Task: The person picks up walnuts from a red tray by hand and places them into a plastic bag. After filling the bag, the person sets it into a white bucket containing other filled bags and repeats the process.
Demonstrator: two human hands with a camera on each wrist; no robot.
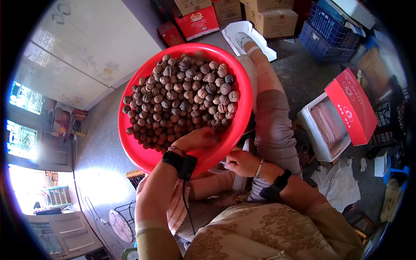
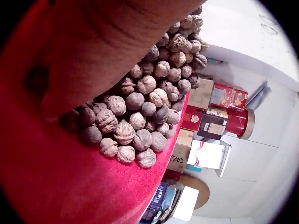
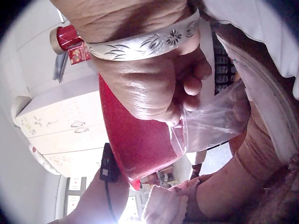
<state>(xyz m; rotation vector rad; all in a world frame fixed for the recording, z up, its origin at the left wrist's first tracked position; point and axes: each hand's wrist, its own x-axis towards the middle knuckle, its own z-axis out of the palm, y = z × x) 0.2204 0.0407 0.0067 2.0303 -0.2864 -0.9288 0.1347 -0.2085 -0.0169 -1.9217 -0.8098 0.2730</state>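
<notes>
Resting near half past five in the red basin [image 1: 243, 86], the left hand [image 1: 197, 139] is beside walnuts [image 1: 172, 95], its grip I cannot tell. Outside, at half past four, the right hand [image 1: 243, 164] pinches a clear bag [image 3: 210, 123], probably slippery. Walnuts look hard, light; better take their middles.

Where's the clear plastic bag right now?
In the right wrist view, the clear plastic bag is right of centre, held in the right hand, beside the red basin.
</notes>
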